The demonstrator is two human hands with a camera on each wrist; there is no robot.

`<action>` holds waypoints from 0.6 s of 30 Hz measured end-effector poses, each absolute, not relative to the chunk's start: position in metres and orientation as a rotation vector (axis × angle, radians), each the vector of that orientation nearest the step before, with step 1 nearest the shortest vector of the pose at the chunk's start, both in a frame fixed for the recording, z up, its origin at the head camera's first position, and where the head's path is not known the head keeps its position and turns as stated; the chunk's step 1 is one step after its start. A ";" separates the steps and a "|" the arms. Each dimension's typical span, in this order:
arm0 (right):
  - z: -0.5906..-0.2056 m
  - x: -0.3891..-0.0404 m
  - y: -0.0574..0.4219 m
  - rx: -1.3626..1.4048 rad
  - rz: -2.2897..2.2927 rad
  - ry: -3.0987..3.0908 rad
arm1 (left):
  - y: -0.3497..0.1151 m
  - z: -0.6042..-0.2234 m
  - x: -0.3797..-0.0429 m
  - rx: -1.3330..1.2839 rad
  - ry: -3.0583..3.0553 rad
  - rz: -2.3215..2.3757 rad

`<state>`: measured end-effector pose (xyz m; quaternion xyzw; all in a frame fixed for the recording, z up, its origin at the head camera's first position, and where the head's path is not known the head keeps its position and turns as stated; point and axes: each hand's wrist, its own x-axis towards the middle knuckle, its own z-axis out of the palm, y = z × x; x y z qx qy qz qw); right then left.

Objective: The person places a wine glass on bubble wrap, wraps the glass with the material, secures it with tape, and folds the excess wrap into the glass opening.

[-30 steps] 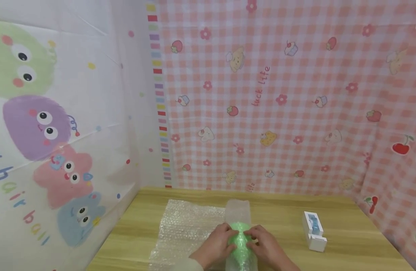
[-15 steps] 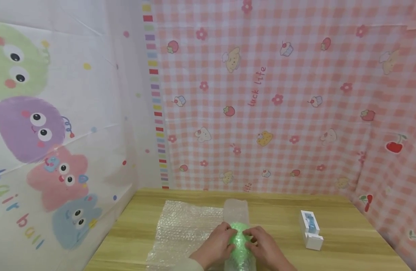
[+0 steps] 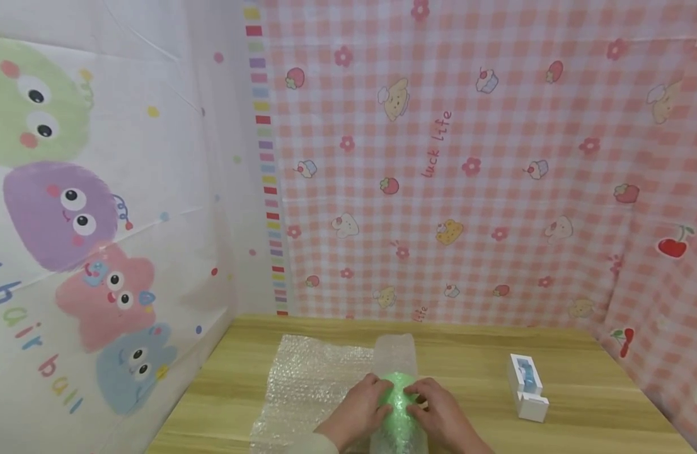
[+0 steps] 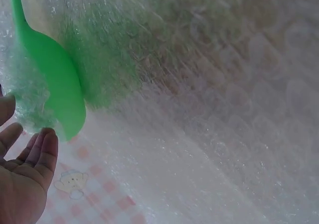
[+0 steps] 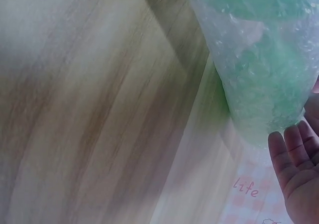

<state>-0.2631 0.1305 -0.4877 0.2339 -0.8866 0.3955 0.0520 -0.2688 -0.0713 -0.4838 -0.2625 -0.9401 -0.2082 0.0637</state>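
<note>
A green goblet (image 3: 399, 403) with a slim stem, better seen in the left wrist view (image 4: 60, 79), lies on its side in clear bubble wrap. One layer of the wrap covers it, and a flat sheet of bubble wrap (image 3: 303, 378) spreads out to its left. My left hand (image 3: 357, 407) holds the wrapped goblet from the left, thumb and fingers bent against it near the rim. From the right side my right hand (image 3: 442, 413) grips it likewise, fingertips on the film. In the right wrist view the goblet (image 5: 269, 79) shows through the wrap.
A white tape dispenser (image 3: 527, 388) with a blue roll stands at the right on the wooden table (image 3: 467, 353). Behind the table hangs a pink checked cloth (image 3: 496, 202); a white cloth with cartoon figures (image 3: 172, 252) hangs at the left.
The wrapped goblet and both hands have shifted slightly left towards the flat sheet. The hands keep their hold. The head view swung a little and came back.
</note>
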 end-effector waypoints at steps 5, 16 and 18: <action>-0.488 -0.263 0.128 0.646 1.211 -2.690 | -0.070 -0.484 -0.268 -0.770 -2.864 -0.627; -0.492 -0.263 0.131 0.661 1.233 -2.727 | -0.068 -0.481 -0.267 -0.767 -2.905 -0.656; -0.492 -0.264 0.133 0.651 1.247 -2.735 | -0.068 -0.481 -0.268 -0.782 -2.889 -0.658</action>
